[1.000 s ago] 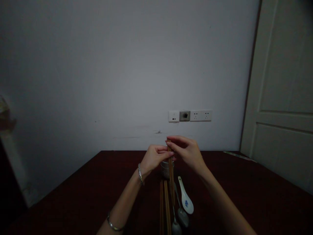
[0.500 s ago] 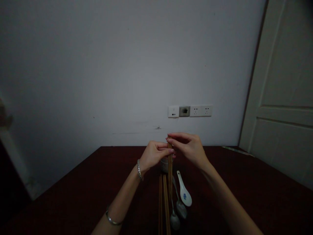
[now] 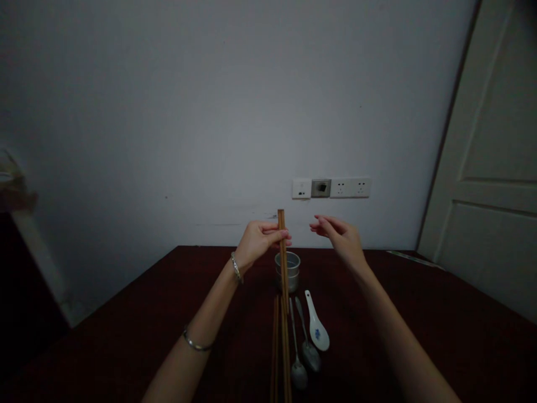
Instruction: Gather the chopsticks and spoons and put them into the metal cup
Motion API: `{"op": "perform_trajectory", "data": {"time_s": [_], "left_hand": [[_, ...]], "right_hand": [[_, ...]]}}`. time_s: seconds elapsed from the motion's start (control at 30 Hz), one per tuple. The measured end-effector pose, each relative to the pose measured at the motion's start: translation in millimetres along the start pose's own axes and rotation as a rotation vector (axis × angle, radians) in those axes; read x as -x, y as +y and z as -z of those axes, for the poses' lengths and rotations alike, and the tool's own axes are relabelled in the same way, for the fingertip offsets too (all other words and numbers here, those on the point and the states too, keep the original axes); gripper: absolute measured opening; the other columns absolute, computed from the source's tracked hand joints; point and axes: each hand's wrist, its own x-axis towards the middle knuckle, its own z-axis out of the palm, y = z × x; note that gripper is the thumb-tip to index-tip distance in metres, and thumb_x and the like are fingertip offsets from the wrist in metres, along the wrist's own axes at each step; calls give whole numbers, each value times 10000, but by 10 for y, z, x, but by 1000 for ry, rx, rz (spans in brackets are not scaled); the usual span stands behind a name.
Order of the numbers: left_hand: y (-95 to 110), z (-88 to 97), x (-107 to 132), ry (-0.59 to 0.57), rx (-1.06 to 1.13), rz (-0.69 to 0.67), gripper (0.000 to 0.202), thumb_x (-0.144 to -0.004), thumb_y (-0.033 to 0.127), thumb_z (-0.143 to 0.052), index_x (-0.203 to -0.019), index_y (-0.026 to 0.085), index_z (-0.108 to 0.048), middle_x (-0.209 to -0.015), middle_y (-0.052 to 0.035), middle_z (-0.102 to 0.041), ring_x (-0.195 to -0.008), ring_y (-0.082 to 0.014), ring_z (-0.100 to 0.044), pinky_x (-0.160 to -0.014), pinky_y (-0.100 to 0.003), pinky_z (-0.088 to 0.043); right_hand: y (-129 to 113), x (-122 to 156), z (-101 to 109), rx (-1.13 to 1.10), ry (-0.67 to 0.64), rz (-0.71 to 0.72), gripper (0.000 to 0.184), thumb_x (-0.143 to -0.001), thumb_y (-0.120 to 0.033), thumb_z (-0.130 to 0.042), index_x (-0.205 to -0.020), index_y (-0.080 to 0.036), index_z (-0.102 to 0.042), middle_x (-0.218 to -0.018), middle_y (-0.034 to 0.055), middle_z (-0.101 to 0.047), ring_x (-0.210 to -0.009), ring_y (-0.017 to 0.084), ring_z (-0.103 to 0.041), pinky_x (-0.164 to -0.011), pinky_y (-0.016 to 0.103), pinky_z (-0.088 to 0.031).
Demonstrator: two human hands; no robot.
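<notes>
My left hand (image 3: pixel 259 240) is closed round brown wooden chopsticks (image 3: pixel 282 254), holding them nearly upright over the dark red table (image 3: pixel 168 313). Just behind their lower part stands a small metal cup (image 3: pixel 289 270). My right hand (image 3: pixel 338 235) hovers a short way to the right of the chopsticks, fingers apart and holding nothing. More chopsticks (image 3: pixel 277 352) lie flat on the table below the held ones, running toward me.
Two metal spoons (image 3: pixel 302 352) and a white ceramic spoon with a blue mark (image 3: pixel 316 329) lie right of the flat chopsticks. A row of wall sockets (image 3: pixel 331 188) sits on the grey wall behind. A white door (image 3: pixel 490 168) stands at the right.
My right hand has let go of the chopsticks and moved off to the right, opening. My left hand has lifted the chopsticks a little higher, and the metal cup now shows behind them.
</notes>
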Motion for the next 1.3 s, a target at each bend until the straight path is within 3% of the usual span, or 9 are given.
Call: {"op": "perform_trajectory", "data": {"time_s": [0.07,0.2,0.3,0.43,0.6,0.7,1.3], "left_hand": [[127,53,-185,23,-10,-58,184,-660,213,-667,-761,62,-644,-775,-121,-673,-674,-173,-640,-672,-326,-525],[342,122,-648,76,-56,-165,150,-683,182,-646,-754,51,-630,-756,-115,-668,-656,-155,-634,-660,-313,-527],[367,144,-963,113,-98,-186,121,-707,162,-627,-732,44,-618,-729,-102,-661,-629,-135,-625,-651,-301,-522],[200,168,-1229,116,-106,-160,109,-716,147,-619,-718,38,-610,-710,-94,-652,-614,-128,-619,-650,-296,-514],[-124,187,-1343,110,-98,-105,103,-709,146,-623,-717,44,-612,-710,-95,-648,-603,-132,-619,-622,-281,-506],[-296,190,-1363,97,-98,-76,103,-704,151,-628,-701,49,-612,-712,-96,-644,-604,-139,-621,-604,-273,-499],[-1036,173,-1329,120,-50,72,85,-681,138,-646,-675,61,-611,-657,-81,-644,-554,-125,-609,-559,-248,-498]], "right_hand": [[416,-66,202,226,99,-55,420,-758,-465,-491,-928,-112,-642,-800,113,-684,-743,200,-637,-718,332,-489],[1165,2,519,703,106,-209,408,-781,-406,-430,-946,-105,-650,-846,144,-677,-815,239,-624,-767,339,-442],[1500,150,619,811,81,-272,411,-800,-369,-382,-971,-102,-644,-931,155,-662,-904,245,-605,-797,309,-421],[1757,322,674,826,63,-344,431,-801,-360,-360,-1002,-94,-632,-968,148,-655,-916,240,-602,-802,289,-416],[1969,438,782,828,116,-448,442,-789,-354,-357,-1000,-79,-630,-958,153,-656,-891,256,-605,-778,304,-420],[2032,457,828,815,159,-438,431,-784,-354,-350,-958,-95,-648,-916,141,-668,-869,260,-608,-760,306,-419],[2055,458,827,806,163,-405,403,-760,-352,-364,-870,-122,-677,-818,123,-684,-773,237,-625,-691,282,-423]]}}
